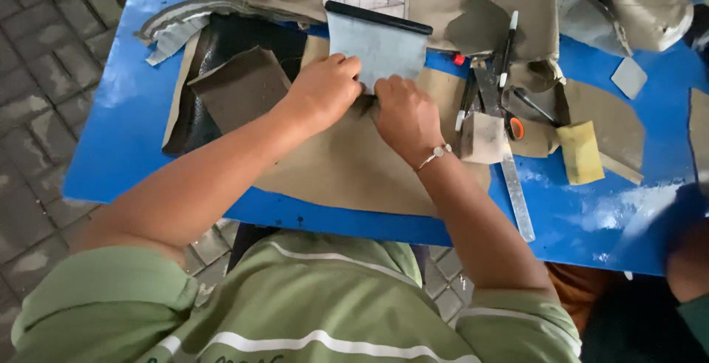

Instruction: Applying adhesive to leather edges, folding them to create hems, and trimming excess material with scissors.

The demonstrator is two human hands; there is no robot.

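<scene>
Head view looks down past a green striped shirt [310,311] to two bare forearms reaching over a blue table [118,149]. Both hands rest on a large tan sheet [347,171]. Left hand [323,90] and right hand [405,115] sit side by side, fingers curled shut, pinching the near edge of a grey-blue flat piece [380,45]. That piece lies just beyond the knuckles, its long axis running left to right, with a black strip [378,17] along its far edge. Neither hand is clearly nearer. Farther right lie a metal ruler [509,178] and a yellow block [580,152].
</scene>
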